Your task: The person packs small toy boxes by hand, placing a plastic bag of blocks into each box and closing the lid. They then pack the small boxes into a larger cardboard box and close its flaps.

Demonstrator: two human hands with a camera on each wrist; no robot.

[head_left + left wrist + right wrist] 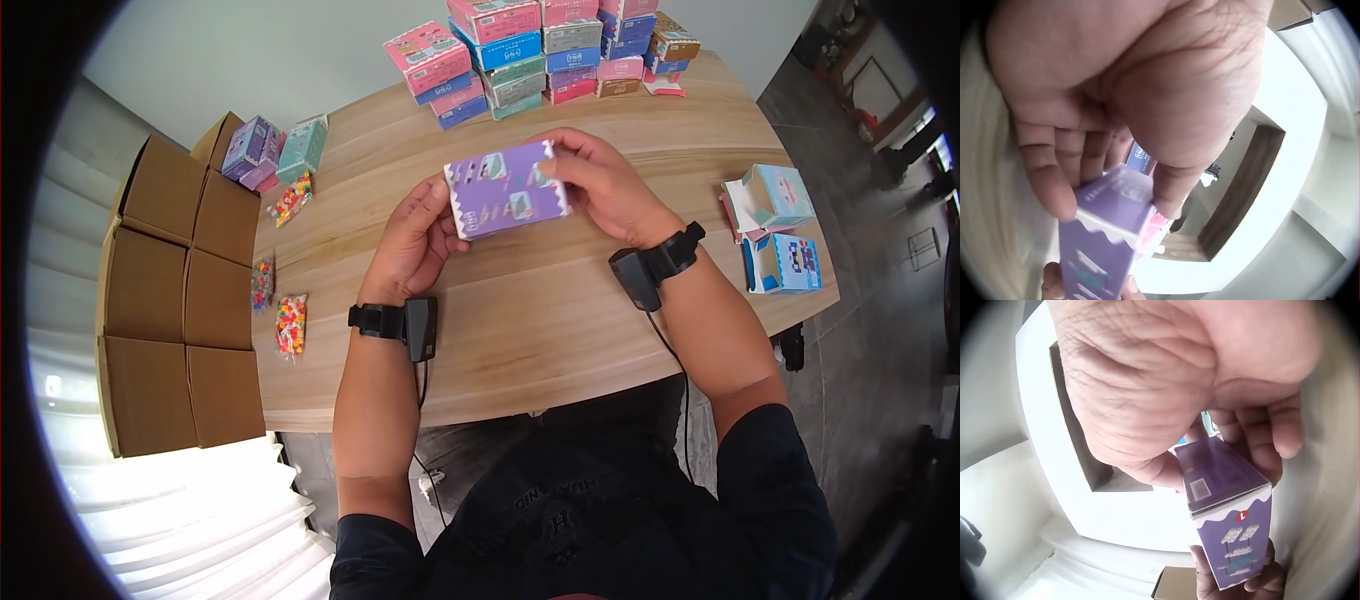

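Observation:
A purple box point(508, 188) with white wavy trim is held above the wooden table point(520, 330), a broad printed face up toward the camera. My left hand point(415, 240) grips its left end, thumb on top and fingers behind. My right hand point(600, 185) grips the right end, fingers curled over the top edge. From the left wrist, the purple box point(1107, 244) is pinched between thumb and fingers. In the right wrist view the box point(1225, 509) shows a barcode face, held by thumb and fingers.
Stacks of coloured boxes point(540, 50) stand at the table's far edge. More boxes point(270, 148) and bags of coloured pieces point(291, 325) lie at the left. Opened boxes point(775, 225) sit at the right. Brown cartons point(180, 290) line the left side.

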